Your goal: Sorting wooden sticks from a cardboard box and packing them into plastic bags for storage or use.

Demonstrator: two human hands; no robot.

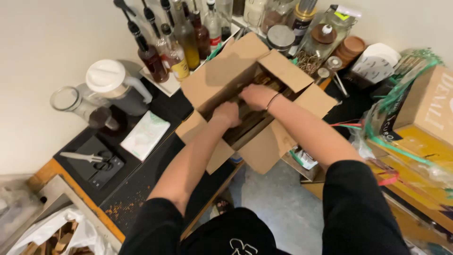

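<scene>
An open brown cardboard box (222, 71) stands on the black counter with its flaps spread. Both my hands reach down into it. My left hand (227, 114) is curled among the long brown items packed inside. My right hand (257, 96), with a thin band at the wrist, lies just beyond it, palm down on the same brown contents. The fingertips of both hands are hidden inside the box, so I cannot tell what each one grips.
Several pump bottles (186, 38) and jars stand behind the box. A white-lidded pitcher (115, 87), a glass jar (71, 101), scissors (92, 159) on a black scale and a white pouch (144, 134) lie to the left. Stacked cartons with green strapping (420, 118) crowd the right.
</scene>
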